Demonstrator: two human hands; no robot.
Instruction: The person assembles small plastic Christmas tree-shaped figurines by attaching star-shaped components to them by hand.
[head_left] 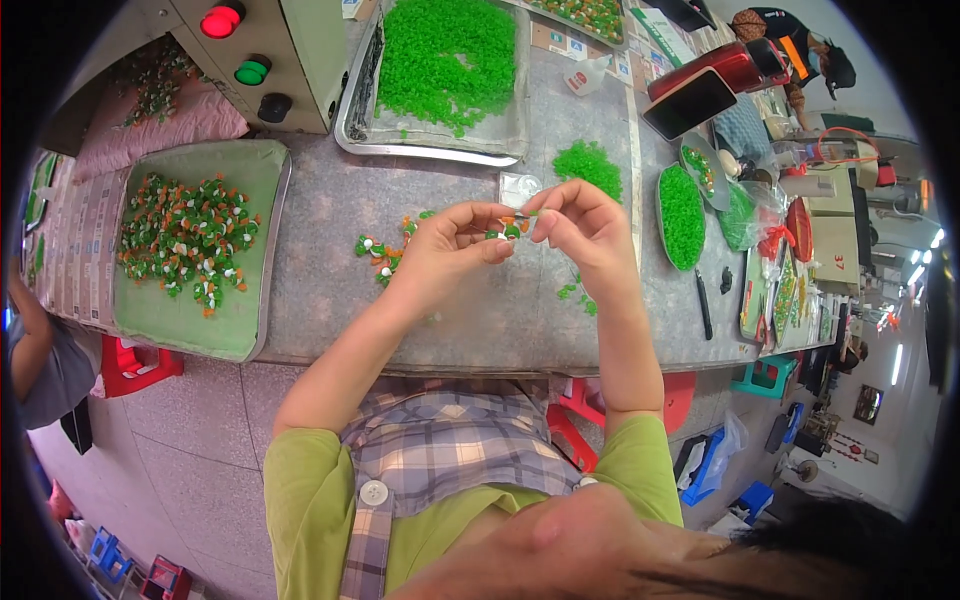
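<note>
Above the middle of a grey worktable (330, 290), both hands are raised and brought together. The left hand (455, 248) has thumb and forefinger closed on a small green-and-white piece (512, 231), which lies between its fingertips. The right hand (587, 228) meets it from the other side, thumb and forefinger drawn close at the piece; whether they grip it cannot be told.

Behind the hands runs the metal rim of a large tray (430, 154) of green bits, with a small clear packet (519, 188) nearer the fingers. Beside the left wrist, a loose cluster of green, white and orange pieces (382, 262) narrows the working space; farther left, bare tabletop extends to the edge of a green tray (205, 335). Beyond the right hand lies a green heap (590, 166), with scattered green bits (577, 293) beside the forearm. Open surface continues rightward to a black pen (704, 305). Both forearms cross the table's front edge, leaving bare surface between them.
</note>
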